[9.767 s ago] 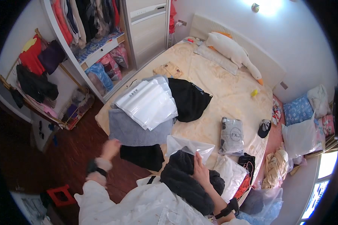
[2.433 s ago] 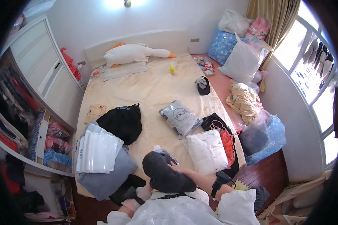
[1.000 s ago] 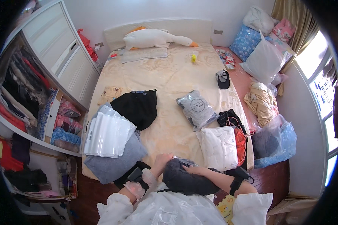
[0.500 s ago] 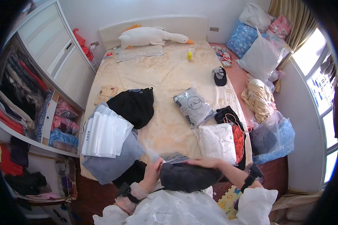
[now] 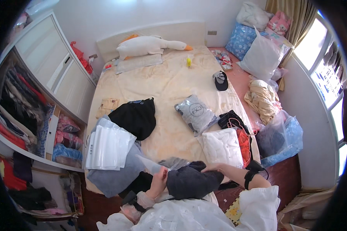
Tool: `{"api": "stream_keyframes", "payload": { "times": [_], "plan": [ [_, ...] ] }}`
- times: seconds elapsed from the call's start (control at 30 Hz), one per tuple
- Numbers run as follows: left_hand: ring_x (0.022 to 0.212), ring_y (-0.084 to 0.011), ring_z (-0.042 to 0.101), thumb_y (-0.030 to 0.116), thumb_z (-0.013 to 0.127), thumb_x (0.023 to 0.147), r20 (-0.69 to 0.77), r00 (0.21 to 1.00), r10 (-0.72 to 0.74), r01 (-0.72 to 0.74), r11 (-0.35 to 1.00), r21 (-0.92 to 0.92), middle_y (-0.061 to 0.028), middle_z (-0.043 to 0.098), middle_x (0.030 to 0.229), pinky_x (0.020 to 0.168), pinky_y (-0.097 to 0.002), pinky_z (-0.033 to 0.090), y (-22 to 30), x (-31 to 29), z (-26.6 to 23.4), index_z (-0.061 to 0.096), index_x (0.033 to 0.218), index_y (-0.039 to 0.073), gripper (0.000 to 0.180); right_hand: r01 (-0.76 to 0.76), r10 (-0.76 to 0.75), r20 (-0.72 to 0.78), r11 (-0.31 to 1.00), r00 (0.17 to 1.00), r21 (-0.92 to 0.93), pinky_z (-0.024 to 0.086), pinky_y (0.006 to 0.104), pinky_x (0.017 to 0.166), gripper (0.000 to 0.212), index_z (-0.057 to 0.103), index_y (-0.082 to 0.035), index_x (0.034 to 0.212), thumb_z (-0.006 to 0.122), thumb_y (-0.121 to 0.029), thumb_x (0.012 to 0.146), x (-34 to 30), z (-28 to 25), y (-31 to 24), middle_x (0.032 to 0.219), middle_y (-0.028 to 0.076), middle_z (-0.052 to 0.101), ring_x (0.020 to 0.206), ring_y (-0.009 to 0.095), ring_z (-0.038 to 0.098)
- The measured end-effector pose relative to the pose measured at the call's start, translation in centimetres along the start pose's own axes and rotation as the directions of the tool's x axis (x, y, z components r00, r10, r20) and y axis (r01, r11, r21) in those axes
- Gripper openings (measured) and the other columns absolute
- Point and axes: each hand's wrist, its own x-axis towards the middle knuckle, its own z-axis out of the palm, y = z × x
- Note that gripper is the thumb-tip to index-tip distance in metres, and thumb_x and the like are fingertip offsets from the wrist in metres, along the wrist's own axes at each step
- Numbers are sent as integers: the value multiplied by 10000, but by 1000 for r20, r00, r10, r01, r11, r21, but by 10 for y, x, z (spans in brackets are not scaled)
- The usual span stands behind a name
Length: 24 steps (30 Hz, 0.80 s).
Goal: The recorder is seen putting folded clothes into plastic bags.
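Note:
At the bed's near edge, a dark grey folded garment [image 5: 192, 183] is partly inside a transparent plastic bag [image 5: 175, 163]. My left hand [image 5: 158, 181] is closed on the bag's edge, at the garment's left side. On the right, my right hand [image 5: 215, 168] grips the garment's far right corner, its fingers curled over the bunched cloth. A stack of flat white plastic bags [image 5: 111, 146] rests on a blue-grey garment [image 5: 115, 177] to the left. Beyond lies a black garment [image 5: 133, 119].
Right of my hands are a folded white garment [image 5: 221, 146], a red garment [image 5: 244, 146] and a bagged grey garment [image 5: 196, 113]. A cap [image 5: 221, 81] and a goose plush [image 5: 146, 47] lie farther back on the bed [image 5: 165, 88]. An open wardrobe [image 5: 46, 123] stands left.
My right hand has gone from lying flat on the garment to gripping its right side. The cloth is now bunched and shorter. The whole view has shifted slightly.

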Motion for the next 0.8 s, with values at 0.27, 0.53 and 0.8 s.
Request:
{"api": "stream_keyframes", "payload": {
  "times": [0.27,0.53,0.8],
  "plan": [
    [646,-100,608,134,682,859,344,928,-145,183,980,-82,-79,637,719,574,-280,462,56,-11,-21,546,853,17,179,464,-692,-19,504,722,-729,528,412,826,547,646,-22,1160,753,-159,641,-85,-7,-90,1042,168,702,919,298,679],
    [789,-381,655,256,645,821,96,995,31,-80,820,566,-226,627,939,643,-466,536,51,21,-19,457,1099,34,403,304,-891,-64,221,450,-927,507,449,874,627,601,-92,1229,740,-152,620,-79,83,-80,1037,198,682,1004,379,637],
    [732,-400,648,123,599,803,113,989,100,-142,866,480,-196,652,754,634,-509,513,28,49,8,527,1032,68,246,570,-852,263,51,453,-820,471,449,924,800,405,68,1350,729,-301,718,-98,95,-35,1155,265,575,1071,412,575]
  ]
}}
